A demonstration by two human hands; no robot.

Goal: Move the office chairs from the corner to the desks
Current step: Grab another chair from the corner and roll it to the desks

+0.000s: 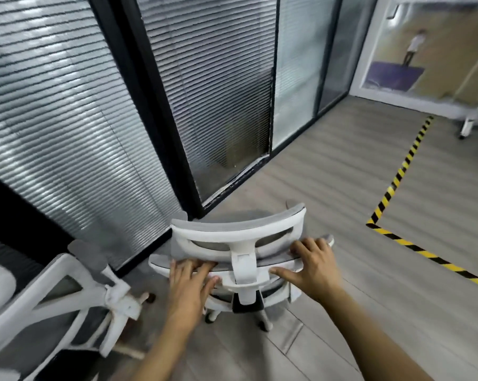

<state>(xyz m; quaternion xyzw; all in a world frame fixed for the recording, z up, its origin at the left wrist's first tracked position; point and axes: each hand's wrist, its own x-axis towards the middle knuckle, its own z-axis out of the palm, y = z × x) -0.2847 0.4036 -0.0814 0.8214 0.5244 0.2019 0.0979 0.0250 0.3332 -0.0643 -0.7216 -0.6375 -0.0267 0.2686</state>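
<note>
1. The left hand and the right hand are shown bare.
2. The left forearm and the right forearm are seen uncovered as far as the lower edge.
3. Finer detail of the fingers is lost to blur.

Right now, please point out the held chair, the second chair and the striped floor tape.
held chair point(232, 232), head view, white headrest frame.
second chair point(119, 299), head view, white frame joint.
striped floor tape point(396, 178), head view, long straight stretch.
</note>
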